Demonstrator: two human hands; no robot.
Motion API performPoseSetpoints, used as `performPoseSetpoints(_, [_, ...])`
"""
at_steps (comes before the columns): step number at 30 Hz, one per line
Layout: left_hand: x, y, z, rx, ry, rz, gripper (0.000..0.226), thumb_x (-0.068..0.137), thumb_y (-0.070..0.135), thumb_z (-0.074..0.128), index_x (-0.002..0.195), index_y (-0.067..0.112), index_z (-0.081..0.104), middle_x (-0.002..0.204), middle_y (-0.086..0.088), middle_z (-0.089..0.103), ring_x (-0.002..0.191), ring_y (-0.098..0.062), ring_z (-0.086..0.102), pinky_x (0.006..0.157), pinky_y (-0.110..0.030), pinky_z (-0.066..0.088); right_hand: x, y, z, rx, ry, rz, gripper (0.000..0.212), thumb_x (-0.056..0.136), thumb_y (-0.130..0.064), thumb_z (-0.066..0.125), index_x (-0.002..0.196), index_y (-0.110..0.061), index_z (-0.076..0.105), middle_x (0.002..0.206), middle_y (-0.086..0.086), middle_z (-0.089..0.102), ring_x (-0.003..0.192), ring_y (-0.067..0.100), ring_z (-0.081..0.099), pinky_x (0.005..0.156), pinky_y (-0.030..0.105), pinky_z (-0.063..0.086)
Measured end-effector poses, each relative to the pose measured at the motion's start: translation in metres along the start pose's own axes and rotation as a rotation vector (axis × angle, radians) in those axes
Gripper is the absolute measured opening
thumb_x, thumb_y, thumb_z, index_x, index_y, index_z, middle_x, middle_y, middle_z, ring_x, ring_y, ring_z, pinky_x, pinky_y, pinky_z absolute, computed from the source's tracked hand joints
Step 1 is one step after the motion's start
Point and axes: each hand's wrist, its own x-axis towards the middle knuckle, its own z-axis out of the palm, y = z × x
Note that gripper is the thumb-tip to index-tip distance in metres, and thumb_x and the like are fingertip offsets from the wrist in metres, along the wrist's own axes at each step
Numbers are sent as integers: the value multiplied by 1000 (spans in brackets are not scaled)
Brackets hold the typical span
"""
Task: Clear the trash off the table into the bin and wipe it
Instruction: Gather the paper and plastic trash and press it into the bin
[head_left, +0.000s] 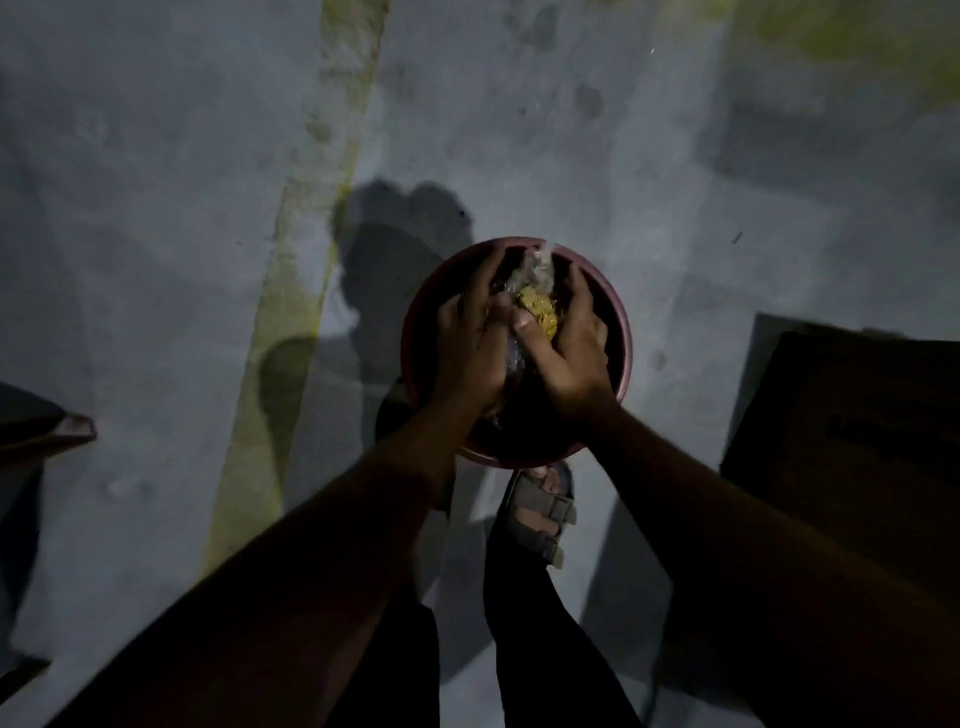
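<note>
left hand (470, 332) + right hand (569, 348) clasp crumpled clear wrapper (535, 296) together | over red bin (415, 332) mouth, so trash drops inside | floor (156, 208)

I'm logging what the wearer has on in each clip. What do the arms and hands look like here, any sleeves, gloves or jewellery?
Both forearms are bare up to the frame edge, with no sleeves showing. The left hand and right hand wear no gloves; no watch, ring or bracelet is visible, though the light is dim.
</note>
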Motion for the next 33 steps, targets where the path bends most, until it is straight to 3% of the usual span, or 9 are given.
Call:
performPoseSetpoints(2, [2,-17,-14,178,32,92,50,105,41,37,154,32,34,158,-7,37,144,-29,32,119,-46,26,8,15,-3,-28,-12,19,103,80,-82,44,161,-25,12,164,7,29,150,30,27,121,56,24])
performPoseSetpoints(4, [-4,-28,-26,336,50,178,56,101,48,33,154,29,35,158,-5,39,143,-30,33,118,-49,27,9,22,-9,-40,-23,30,95,85,-74,46,161,-26,14,165,6,27,150,27,27,120,57,26])
performPoseSetpoints(10, [-17,-46,-33,958,-172,523,67,92,41,52,154,22,35,161,-7,32,143,-33,32,110,-53,36,-5,32,-15,-348,-173,-149,79,93,-61,48,160,-27,21,167,11,17,152,28,17,120,49,20])
performPoseSetpoints(14, [8,-65,-17,1173,-233,499,76,85,37,52,156,17,30,165,-6,23,151,-32,22,117,-50,30,15,50,9,-593,-264,-221,89,89,-72,29,162,-23,14,170,11,7,155,36,9,123,56,11])
performPoseSetpoints(16, [21,-78,-12,1229,-236,458,76,86,38,47,156,13,29,165,-10,24,151,-33,23,119,-50,28,27,64,25,-660,-306,-202,88,92,-70,29,162,-24,5,171,7,-1,156,34,-2,122,56,2])
performPoseSetpoints(22, [40,-119,-4,1259,-295,430,75,85,42,31,148,5,47,145,-21,53,131,-41,51,114,-49,34,48,93,53,-736,-428,-146,77,105,-55,34,162,-16,0,170,9,-7,154,36,-17,122,48,-13])
performPoseSetpoints(24, [39,-119,1,1273,-294,380,80,84,46,26,151,6,42,149,-20,49,136,-39,46,117,-49,29,45,94,50,-726,-417,-136,76,105,-55,35,162,-19,1,170,8,-6,154,39,-14,122,50,-8])
performPoseSetpoints(28, [19,-94,-2,1255,-244,394,77,89,43,19,157,9,27,164,-16,25,153,-34,19,124,-50,13,26,69,31,-721,-341,-193,75,99,-57,41,161,-25,14,169,11,11,152,40,10,117,61,19])
performPoseSetpoints(33, [-27,-47,-29,1202,-139,469,72,94,44,24,158,11,27,166,-16,16,154,-33,14,123,-52,17,-17,23,0,-758,-251,-230,78,93,-65,27,158,-21,27,165,12,23,151,38,19,111,62,31])
